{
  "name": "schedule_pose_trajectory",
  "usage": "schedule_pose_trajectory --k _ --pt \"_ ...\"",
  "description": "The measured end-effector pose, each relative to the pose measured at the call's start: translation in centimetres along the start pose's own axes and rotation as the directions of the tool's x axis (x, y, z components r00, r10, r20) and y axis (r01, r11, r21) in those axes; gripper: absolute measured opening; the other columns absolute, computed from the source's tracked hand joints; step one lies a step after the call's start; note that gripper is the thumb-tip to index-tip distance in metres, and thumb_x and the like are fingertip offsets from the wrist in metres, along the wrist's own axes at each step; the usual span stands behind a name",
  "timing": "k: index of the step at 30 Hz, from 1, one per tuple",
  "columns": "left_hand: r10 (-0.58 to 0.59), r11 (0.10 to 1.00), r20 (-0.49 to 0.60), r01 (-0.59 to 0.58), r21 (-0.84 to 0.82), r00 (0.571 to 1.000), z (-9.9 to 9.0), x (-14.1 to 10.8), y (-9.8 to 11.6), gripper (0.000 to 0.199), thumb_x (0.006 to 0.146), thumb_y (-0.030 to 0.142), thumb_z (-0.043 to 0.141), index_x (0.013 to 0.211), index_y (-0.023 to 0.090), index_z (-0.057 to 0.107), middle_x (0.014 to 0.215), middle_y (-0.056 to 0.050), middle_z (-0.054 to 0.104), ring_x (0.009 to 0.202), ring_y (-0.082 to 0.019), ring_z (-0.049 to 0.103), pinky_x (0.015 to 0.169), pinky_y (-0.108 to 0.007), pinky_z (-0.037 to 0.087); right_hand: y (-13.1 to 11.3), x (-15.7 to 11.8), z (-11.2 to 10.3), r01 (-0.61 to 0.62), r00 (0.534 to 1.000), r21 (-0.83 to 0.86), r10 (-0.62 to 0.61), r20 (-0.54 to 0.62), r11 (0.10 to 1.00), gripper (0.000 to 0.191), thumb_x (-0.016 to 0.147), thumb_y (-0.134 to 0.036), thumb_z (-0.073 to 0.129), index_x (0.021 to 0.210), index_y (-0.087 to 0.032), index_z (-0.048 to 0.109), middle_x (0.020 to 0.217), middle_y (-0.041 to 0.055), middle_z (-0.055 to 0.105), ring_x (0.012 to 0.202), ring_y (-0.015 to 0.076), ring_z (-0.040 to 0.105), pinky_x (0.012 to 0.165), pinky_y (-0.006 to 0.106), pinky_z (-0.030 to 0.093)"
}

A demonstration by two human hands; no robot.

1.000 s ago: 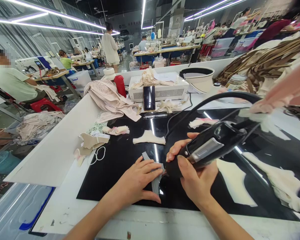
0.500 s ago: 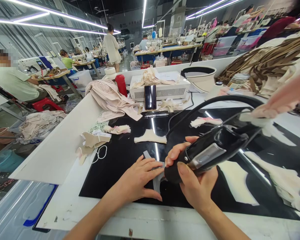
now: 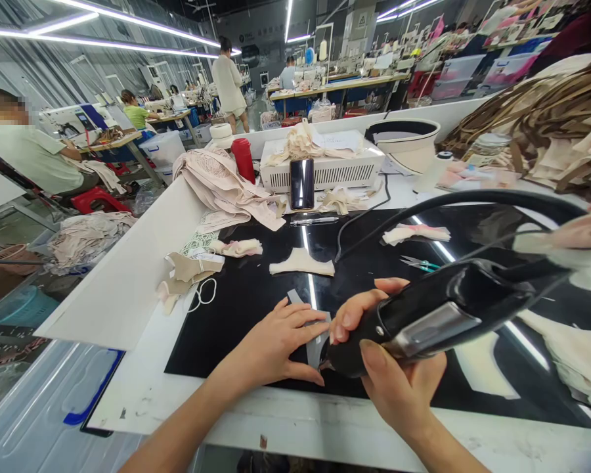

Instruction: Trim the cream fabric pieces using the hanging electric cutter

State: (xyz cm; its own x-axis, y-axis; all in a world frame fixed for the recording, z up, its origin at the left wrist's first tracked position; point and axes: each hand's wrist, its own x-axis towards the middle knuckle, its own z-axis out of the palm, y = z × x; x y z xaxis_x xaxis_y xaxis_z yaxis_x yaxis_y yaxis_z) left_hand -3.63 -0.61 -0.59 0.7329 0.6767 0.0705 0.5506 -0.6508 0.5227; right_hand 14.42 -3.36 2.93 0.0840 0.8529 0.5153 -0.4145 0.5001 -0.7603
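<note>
The left hand [image 3: 280, 338] lay flat, fingers spread, over a translucent grey piece [image 3: 317, 355] on a black mat [image 3: 236, 328], while the right hand [image 3: 401, 381] gripped a black handheld tool [image 3: 440, 295], its tip down at the piece's right edge; actual contact could not be determined. Beyond the hands, a cream fabric piece [image 3: 301, 263] lay on the mat, with teal-handled snips [image 3: 425, 265] well to its right. Behind the mat, a phone [image 3: 302, 184] stood upright before a white slotted box [image 3: 347, 174], with a red container [image 3: 243, 161] left of the box.
</note>
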Motion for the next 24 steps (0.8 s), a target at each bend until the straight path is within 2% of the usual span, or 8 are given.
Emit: schedule_pose_trajectory --k 5,10,16,21,24 --pt "0.004 1.0 0.01 -0.004 -0.002 1.0 0.0 -0.1 -0.1 0.084 0.078 0.056 0.083 0.15 0.03 0.05 0.152 -0.009 0.055 0.144 -0.031 0.045 0.126 -0.056 0.019 0.1 0.0 0.0 -0.008 1.0 -0.005 0.008 -0.012 1.0 0.039 0.095 -0.026 0.072 0.129 -0.03 0.054 0.087 -0.0014 0.064 0.072 0.0147 0.063 0.069 0.032 0.055" --pt "-0.002 1.0 0.008 0.002 0.023 1.0 0.0 -0.6 -0.3 0.086 0.08 0.056 0.082 0.153 0.027 0.046 0.155 -0.013 0.052 0.147 -0.034 0.043 0.125 -0.063 0.019 -0.1 0.4 -0.8 -0.016 1.0 -0.001 0.015 -0.018 1.0 0.043 0.091 -0.029 0.077 0.128 -0.029 0.055 0.086 -0.001 0.064 0.07 0.0148 0.062 0.063 0.03 0.054" --pt "-0.021 0.991 0.031 0.017 0.134 0.999 -0.1 -1.6 -0.1 0.067 0.09 0.051 0.073 0.146 0.021 0.052 0.152 -0.011 0.056 0.149 -0.034 0.041 0.123 -0.068 0.023 -0.4 1.7 -3.0 0.015 0.999 -0.069 -0.017 -0.03 0.998 0.041 0.091 -0.026 0.076 0.127 -0.029 0.057 0.088 -0.0004 0.064 0.07 0.0156 0.062 0.062 0.031 0.054" --pt "-0.003 0.985 0.034 -0.002 0.171 0.999 0.1 -2.5 1.0 0.056 0.095 0.05 0.066 0.142 0.021 0.055 0.15 -0.01 0.057 0.146 -0.03 0.046 0.123 -0.066 0.027 -0.6 2.6 -4.9 0.048 0.995 -0.142 -0.06 -0.085 0.989 0.039 0.091 -0.025 0.076 0.126 -0.028 0.058 0.089 -0.001 0.064 0.071 0.0161 0.062 0.064 0.033 0.055" --pt "0.005 0.982 0.048 -0.014 0.189 0.999 0.4 -3.0 1.7 0.055 0.095 0.049 0.066 0.141 0.022 0.056 0.15 -0.009 0.057 0.145 -0.031 0.047 0.121 -0.066 0.03 -0.6 3.0 -5.7 0.06 0.992 -0.168 -0.077 -0.098 0.984 0.04 0.091 -0.025 0.076 0.126 -0.029 0.058 0.088 -0.0017 0.064 0.07 0.0163 0.062 0.064 0.034 0.055"
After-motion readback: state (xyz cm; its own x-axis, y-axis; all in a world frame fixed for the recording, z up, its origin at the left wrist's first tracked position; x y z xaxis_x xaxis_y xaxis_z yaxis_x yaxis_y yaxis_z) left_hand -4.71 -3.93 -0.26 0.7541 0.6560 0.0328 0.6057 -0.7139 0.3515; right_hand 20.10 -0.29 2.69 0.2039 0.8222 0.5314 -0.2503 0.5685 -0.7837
